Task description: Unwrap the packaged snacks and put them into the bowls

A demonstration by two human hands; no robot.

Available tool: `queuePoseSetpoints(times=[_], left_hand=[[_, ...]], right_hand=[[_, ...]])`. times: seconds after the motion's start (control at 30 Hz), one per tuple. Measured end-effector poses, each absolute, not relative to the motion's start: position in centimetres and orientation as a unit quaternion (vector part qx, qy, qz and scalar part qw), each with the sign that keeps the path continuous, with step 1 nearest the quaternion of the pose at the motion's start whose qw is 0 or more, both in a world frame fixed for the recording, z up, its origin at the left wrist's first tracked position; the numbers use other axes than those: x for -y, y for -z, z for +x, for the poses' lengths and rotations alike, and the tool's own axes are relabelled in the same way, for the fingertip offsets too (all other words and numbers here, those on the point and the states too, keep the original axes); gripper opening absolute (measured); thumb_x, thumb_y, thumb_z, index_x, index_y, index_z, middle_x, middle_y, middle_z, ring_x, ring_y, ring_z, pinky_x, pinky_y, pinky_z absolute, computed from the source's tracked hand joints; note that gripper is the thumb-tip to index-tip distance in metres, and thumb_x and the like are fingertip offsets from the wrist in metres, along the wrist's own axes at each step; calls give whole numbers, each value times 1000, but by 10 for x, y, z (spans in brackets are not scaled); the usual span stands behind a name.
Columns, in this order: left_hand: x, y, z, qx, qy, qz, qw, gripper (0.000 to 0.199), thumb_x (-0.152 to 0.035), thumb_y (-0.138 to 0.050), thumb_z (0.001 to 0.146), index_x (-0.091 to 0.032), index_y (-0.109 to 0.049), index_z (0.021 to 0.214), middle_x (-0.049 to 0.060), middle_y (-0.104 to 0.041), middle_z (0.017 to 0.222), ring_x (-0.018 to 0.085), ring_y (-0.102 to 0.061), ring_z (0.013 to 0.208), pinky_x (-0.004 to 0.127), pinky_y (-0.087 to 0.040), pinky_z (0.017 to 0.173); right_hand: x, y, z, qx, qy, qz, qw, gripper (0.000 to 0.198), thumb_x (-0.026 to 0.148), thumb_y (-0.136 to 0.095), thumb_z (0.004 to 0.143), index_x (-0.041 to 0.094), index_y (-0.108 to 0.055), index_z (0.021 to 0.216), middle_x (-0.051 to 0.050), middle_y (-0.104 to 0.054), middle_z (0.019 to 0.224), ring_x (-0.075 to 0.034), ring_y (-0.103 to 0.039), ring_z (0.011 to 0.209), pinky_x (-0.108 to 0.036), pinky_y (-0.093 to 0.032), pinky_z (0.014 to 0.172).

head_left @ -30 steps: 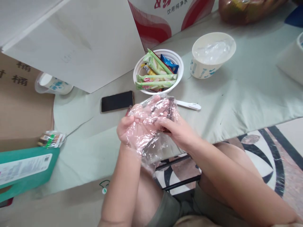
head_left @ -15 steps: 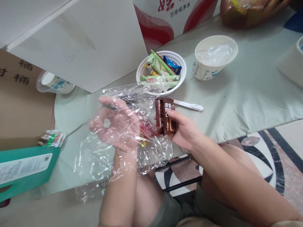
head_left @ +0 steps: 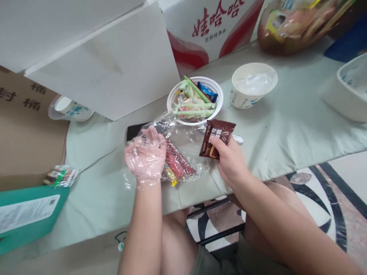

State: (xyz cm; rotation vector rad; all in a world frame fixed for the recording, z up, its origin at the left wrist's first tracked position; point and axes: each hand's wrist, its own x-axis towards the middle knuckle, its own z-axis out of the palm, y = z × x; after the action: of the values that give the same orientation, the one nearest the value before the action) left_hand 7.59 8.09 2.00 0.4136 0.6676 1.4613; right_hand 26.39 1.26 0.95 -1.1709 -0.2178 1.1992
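Note:
My left hand (head_left: 145,156) is inside a clear plastic bag (head_left: 197,133), palm up, with its fingers spread and nothing gripped. Beside it, under or against the film, lie red snack sticks (head_left: 178,159) and a yellow-wrapped stick (head_left: 171,175). A brown snack packet (head_left: 222,128) is pinched in my right hand (head_left: 229,156), thumb on its front, just right of the bag. Behind the bag stands a white bowl (head_left: 220,100) of green and blue wrapped snacks. A white plastic handle (head_left: 237,139) shows partly behind my right hand.
A paper tub (head_left: 243,100) with crumpled clear plastic stands at the back right. White cardboard (head_left: 114,72) and a red-and-white carton (head_left: 212,46) line the back. At left are a tipped cup (head_left: 76,110), a small snack pack (head_left: 61,175) and a green box (head_left: 28,217).
The bag has come down onto the table around my left hand, whose fingers have straightened. My right hand has turned and moved slightly right with the brown packet, apart from the bag.

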Motion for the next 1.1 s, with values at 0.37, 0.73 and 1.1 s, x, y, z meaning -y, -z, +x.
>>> queuePoseSetpoints(times=[0.37,0.73,1.1], left_hand=[[-85,-11,70,-239,-680,170,672,34,-18,-71,62,-18,-38,55,-4,-56,65,7,-55,62,20,-50,65],[-80,-22,77,-285,-668,188,661,50,-20,-69,59,-19,-19,63,-5,-34,64,6,-37,56,22,-45,61],[-77,-17,68,-276,-680,157,661,49,-17,-64,62,-19,-15,65,-4,-35,68,6,-41,58,21,-45,60]], right_hand=[[-20,-18,296,143,-397,-543,726,39,20,-61,61,28,-58,99,3,-66,97,-18,-64,90,-34,-55,85],[-49,-39,300,422,-100,-591,680,33,38,-66,87,29,-57,118,-9,-62,118,-27,-67,108,-47,-56,93],[-79,0,293,589,-75,-665,453,47,33,-58,90,33,-63,137,-8,-60,151,-34,-50,144,-62,-34,120]])
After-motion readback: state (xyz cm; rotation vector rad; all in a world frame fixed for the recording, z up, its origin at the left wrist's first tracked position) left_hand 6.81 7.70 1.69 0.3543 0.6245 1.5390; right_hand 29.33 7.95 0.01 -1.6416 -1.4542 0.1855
